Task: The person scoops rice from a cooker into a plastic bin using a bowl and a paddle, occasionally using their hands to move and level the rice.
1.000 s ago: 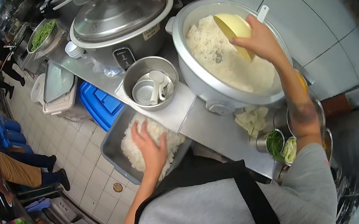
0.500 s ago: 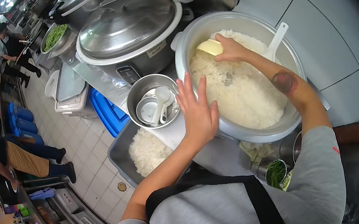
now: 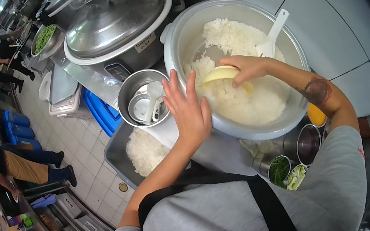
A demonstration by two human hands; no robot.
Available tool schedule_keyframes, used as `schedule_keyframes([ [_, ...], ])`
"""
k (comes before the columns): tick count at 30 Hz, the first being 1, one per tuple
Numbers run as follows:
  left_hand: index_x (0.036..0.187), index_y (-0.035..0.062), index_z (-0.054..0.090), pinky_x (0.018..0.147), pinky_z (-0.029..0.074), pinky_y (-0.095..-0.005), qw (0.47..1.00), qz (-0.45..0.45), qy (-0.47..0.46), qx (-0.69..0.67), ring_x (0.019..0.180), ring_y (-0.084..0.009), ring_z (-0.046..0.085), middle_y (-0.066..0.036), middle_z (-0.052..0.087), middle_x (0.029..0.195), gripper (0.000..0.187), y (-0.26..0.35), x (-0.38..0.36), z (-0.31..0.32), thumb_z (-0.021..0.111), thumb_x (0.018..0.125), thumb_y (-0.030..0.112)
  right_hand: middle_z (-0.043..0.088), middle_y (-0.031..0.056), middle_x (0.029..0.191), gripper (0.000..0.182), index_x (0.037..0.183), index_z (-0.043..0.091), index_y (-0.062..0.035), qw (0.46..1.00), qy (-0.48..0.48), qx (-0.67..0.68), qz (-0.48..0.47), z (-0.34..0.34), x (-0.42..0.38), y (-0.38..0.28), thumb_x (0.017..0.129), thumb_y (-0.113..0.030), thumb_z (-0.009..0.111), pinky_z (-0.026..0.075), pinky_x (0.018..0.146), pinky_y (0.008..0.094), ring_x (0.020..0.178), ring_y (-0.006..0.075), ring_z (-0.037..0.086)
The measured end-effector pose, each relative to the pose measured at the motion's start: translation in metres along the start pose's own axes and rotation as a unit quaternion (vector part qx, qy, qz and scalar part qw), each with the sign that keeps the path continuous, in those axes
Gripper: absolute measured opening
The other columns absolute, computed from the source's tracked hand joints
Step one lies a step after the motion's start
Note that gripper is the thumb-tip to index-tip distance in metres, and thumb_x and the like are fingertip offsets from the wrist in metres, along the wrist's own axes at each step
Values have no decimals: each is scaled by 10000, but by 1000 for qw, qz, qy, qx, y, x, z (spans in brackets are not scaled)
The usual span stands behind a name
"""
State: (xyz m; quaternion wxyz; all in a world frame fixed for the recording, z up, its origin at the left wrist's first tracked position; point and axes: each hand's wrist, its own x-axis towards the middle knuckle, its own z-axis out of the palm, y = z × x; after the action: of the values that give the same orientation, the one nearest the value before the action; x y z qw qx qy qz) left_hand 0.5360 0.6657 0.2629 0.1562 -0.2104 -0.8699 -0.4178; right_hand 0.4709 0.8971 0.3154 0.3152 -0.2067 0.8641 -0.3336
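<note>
My right hand grips a pale yellow bowl by its rim, inside a large silver pot. The bowl is pressed into white cooked rice, its lower part hidden by the grains. A white rice paddle leans against the pot's far right wall, with its blade in the rice. My left hand has its fingers spread at the pot's near left rim; whether it touches is hard to tell. Beside it stands a steel pot holding a smaller metal container and white scoops.
A grey tub with rice sits below left. A lidded rice cooker stands behind. Metal containers of chopped greens are near my body. A person works at a counter on the left; two others are farther back.
My right hand has drawn the bowl down toward me through the rice, leaving a bare patch of pot bottom behind it. My left hand stays spread by the rim. The view has shifted slightly.
</note>
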Motion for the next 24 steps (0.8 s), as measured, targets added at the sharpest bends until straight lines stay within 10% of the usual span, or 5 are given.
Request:
schedule_keyframes([
  [3,1377,125,328,983,121,-683,1000,-9,-1,0,1310,-525,71,-246,111,1445,632,0,0,2,508,772,120,582,114,981,369,988,522,-40,980,22,195,29,18,6,25,689,-245,593,445,767,385,874,223,567],
  [5,1376,128,335,978,126,-687,1000,-7,-1,-9,1310,-524,74,-246,115,1445,625,-2,0,1,508,776,127,569,123,1127,437,1183,492,-31,766,51,636,80,47,9,28,787,-208,543,466,873,329,1005,220,571],
  [10,1394,126,313,967,138,-693,1000,6,-14,-5,1313,-516,80,-250,117,1447,633,-5,-1,1,530,803,191,554,138,1167,489,1237,453,6,726,96,669,127,67,13,9,800,-200,530,466,894,330,1052,217,558],
  [16,1427,99,229,967,127,-696,1000,-9,-6,-8,1329,-497,64,-260,89,1457,695,-2,-1,0,543,823,240,548,129,1117,493,1251,428,28,877,194,439,34,76,9,-12,799,-139,531,452,866,295,987,184,559],
  [24,1424,94,211,999,86,-669,1000,-15,8,7,1339,-481,38,-230,78,1469,679,-2,-5,0,505,846,295,517,160,1227,521,1271,423,-1,701,217,677,53,78,-27,-22,824,-265,464,413,965,361,1106,260,527],
])
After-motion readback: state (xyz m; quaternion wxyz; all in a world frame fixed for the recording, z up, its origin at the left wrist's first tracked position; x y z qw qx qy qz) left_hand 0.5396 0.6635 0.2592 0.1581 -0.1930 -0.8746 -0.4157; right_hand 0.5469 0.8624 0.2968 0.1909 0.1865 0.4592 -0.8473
